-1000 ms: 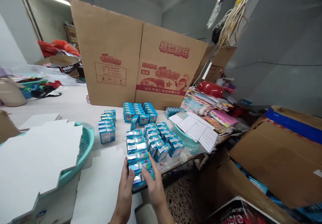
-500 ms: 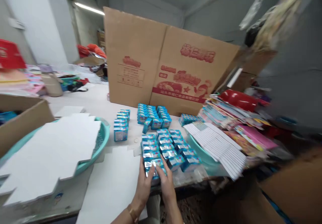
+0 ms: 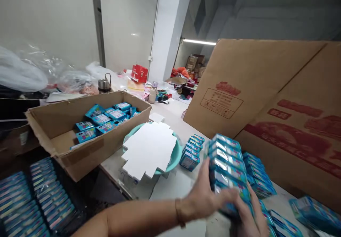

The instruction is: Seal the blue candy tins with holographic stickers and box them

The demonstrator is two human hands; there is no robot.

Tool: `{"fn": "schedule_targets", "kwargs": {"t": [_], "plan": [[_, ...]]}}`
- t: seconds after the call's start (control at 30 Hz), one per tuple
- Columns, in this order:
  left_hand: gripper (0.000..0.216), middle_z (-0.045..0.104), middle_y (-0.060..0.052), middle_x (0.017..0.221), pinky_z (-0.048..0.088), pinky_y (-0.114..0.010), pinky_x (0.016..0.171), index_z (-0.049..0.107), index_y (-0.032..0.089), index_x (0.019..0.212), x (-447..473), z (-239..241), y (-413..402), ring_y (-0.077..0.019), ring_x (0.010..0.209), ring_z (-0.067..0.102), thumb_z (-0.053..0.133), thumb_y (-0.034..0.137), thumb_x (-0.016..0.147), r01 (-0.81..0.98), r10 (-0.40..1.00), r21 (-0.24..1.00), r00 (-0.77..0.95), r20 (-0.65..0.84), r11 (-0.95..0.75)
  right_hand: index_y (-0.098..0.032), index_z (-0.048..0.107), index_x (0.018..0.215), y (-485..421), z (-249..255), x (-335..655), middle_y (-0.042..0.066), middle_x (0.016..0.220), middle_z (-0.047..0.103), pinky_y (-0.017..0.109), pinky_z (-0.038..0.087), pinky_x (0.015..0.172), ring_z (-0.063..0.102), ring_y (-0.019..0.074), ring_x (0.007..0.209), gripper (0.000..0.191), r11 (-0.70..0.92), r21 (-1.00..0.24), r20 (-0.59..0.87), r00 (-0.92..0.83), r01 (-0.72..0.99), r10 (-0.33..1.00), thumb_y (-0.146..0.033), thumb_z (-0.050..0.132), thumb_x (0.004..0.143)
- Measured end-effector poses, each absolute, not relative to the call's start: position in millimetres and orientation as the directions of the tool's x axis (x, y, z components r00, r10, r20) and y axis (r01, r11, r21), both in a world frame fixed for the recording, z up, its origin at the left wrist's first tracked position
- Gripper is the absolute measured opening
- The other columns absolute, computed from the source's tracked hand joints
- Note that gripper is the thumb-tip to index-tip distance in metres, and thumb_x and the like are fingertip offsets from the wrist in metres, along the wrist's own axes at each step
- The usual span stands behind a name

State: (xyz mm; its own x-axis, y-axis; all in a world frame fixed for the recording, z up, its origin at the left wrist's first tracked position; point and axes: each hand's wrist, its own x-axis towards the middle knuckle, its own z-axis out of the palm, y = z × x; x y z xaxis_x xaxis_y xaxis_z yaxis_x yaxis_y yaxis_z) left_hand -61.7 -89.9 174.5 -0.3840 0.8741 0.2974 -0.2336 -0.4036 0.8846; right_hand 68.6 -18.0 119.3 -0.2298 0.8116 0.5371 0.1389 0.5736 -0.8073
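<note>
Both of my hands clasp a row of small blue shiny packets (image 3: 226,162), lifted above the white table. My left hand (image 3: 205,194) presses on the near left side of the row. My right hand (image 3: 246,217) closes on its near end at the bottom of the view, blurred. More blue packets (image 3: 257,175) stand in rows on the table behind the held row, and a short stack (image 3: 191,152) stands to the left.
An open cardboard box (image 3: 80,141) holding blue packets sits at the left. A teal basin (image 3: 174,155) carries flat white cardboard blanks (image 3: 149,148). A big flattened brown carton (image 3: 266,102) stands at the right. Trays of blue packets (image 3: 32,201) fill the lower left.
My view has swung far to the left. The row of packets has been lifted off the table in both hands and carried leftward.
</note>
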Motion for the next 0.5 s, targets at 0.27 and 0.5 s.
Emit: {"fn": "schedule_targets", "kwargs": {"t": [0.27,0.5], "plan": [[0.066,0.074,-0.013,0.111,0.050,-0.040,0.099,0.064,0.014,0.121,-255,241,29,-0.0264,0.104,0.069,0.064,0.066,0.081,-0.260,0.881,0.910,-0.433,0.189,-0.323,-0.019,0.048,0.137,85,197,-161,0.009,0.123,0.064,0.038,0.051,0.090,0.063,0.0235,0.105,0.070,0.193,-0.919,0.326,-0.389,-0.343,0.862,-0.043,0.068,0.075],[0.075,0.078,-0.013,0.098,0.055,-0.035,0.086,0.071,0.014,0.105,-386,195,114,-0.0246,0.086,0.074,0.047,0.080,0.080,-0.270,0.927,0.958,-0.376,-0.014,-0.095,-0.016,0.047,0.132,167,143,-285,0.012,0.125,0.063,0.037,0.049,0.093,0.061,0.0233,0.108,0.071,0.139,-0.945,0.259,-0.422,-0.294,0.869,-0.034,0.071,0.068]]}}
